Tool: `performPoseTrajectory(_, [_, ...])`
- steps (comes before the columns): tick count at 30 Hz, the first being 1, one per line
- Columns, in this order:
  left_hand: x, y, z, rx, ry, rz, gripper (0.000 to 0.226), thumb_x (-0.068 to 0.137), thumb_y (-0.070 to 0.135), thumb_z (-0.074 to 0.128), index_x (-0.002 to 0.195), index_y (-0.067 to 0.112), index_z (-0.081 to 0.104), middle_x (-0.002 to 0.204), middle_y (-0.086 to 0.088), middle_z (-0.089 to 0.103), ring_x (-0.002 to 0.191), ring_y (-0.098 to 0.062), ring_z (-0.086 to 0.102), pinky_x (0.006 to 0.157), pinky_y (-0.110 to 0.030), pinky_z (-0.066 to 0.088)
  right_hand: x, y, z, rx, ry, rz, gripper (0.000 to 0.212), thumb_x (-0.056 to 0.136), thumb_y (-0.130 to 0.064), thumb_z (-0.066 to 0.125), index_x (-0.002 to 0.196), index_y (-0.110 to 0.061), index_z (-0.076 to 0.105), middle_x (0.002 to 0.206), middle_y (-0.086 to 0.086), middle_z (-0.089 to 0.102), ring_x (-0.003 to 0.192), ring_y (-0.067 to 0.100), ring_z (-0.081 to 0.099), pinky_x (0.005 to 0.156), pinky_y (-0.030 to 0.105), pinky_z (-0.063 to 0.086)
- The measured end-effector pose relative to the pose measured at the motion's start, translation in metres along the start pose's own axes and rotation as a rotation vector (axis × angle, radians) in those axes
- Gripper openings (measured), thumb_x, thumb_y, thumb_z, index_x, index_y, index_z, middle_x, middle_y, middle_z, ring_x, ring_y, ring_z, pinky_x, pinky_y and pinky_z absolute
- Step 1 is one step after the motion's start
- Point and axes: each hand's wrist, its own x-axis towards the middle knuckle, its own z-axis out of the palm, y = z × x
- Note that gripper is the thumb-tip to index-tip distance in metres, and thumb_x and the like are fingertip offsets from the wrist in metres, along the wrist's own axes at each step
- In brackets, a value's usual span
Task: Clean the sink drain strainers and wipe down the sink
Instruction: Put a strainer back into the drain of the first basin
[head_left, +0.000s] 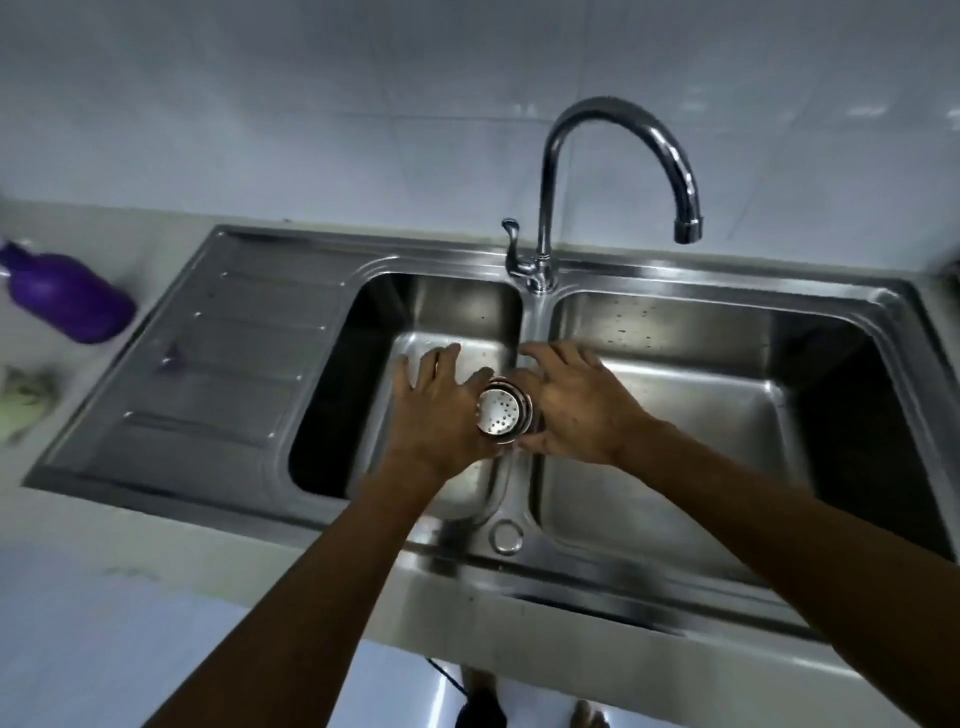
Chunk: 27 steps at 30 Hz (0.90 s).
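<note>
Nearest the camera, glossy pale floor tiles (395, 691) below the bench edge, with bare feet (587, 716) and a dark cable (449, 675) just visible. Above that, a pale bench (130, 525) carrying a stainless steel double-bowl sink (571, 587), its front rim dull and smeared, a round capped hole (507, 537) set in the rim at the near end of the divider between bowls. Over the divider, held in mid-air between both hands: a round metal drain strainer (500, 410), perforated base turned up toward the camera. Left hand (441, 410) pressed against its left side, fingers spread and extended, grip on it not clear from this angle. Right hand (571, 405) cupped around the right side and far rim, grip closed on the strainer. Left bowl (447, 322) smaller and shadowed; right bowl (727, 395) wider, speckled with dark spots on its back wall. Ribbed drainboard (218, 364) to the left, bearing a small purple cap-like item (174, 358). Further left on the bench, a purple bottle (67, 296) lying on its side and a crumpled greenish cloth (23, 400), both blurred. Behind the bowls, a chrome gooseneck faucet (613, 150) with a side lever, spout over the right bowl. Beyond, a wall of pale glossy tiles (311, 104).
</note>
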Motion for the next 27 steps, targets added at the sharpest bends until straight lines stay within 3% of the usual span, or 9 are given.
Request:
performPoseTrajectory(6, [0.004,-0.084,0.030,0.042,-0.083,-0.061,0.096,0.070,0.075,0.073,0.151,0.036,0.040,0.165,-0.010,0.024,0.152,-0.030,0.023,0.121,-0.063,0.009,0.078,-0.055,0.030,0.025,-0.054,-0.084,0.086,0.077,-0.068,0.067,0.146,-0.023,0.046,0.158,0.010,0.032,0.141,0.032,0.034,0.111,0.047,0.038])
performPoseTrajectory(11, [0.048,-0.130,0.101,-0.014,-0.170,-0.048,0.090,0.073,0.075,0.069,0.150,0.037,0.041,0.163,-0.010,0.027,0.150,-0.031,0.025,0.121,-0.061,0.013,0.148,-0.074,0.095,0.051,-0.148,0.005,0.081,0.077,-0.062,0.071,0.142,-0.019,0.048,0.151,0.012,0.038,0.133,0.033,0.042,0.106,0.046,0.044])
performPoseTrajectory(17, [0.097,-0.146,0.183,-0.081,-0.322,-0.020,0.098,0.069,0.079,0.070,0.154,0.042,0.035,0.156,-0.009,0.034,0.145,-0.032,0.030,0.116,-0.060,0.021,0.193,-0.073,0.174,0.126,-0.320,0.175,0.078,0.079,-0.047,0.076,0.144,-0.018,0.045,0.141,0.011,0.043,0.128,0.034,0.044,0.102,0.046,0.045])
performPoseTrajectory(22, [0.116,-0.147,0.205,-0.150,-0.326,-0.020,0.077,0.082,0.059,0.072,0.150,0.045,0.038,0.148,-0.010,0.033,0.141,-0.032,0.032,0.117,-0.062,0.023,0.209,-0.072,0.196,0.148,-0.339,0.254,0.070,0.078,-0.036,0.077,0.137,-0.013,0.048,0.137,0.013,0.041,0.123,0.035,0.044,0.091,0.044,0.049])
performPoseTrajectory(27, [0.118,-0.148,0.204,-0.162,-0.338,-0.004,0.078,0.085,0.053,0.073,0.152,0.044,0.035,0.149,-0.008,0.030,0.142,-0.030,0.030,0.116,-0.060,0.027,0.206,-0.072,0.202,0.205,-0.362,0.266,0.084,0.075,-0.047,0.080,0.141,-0.012,0.041,0.141,0.013,0.035,0.126,0.035,0.039,0.083,0.042,0.052])
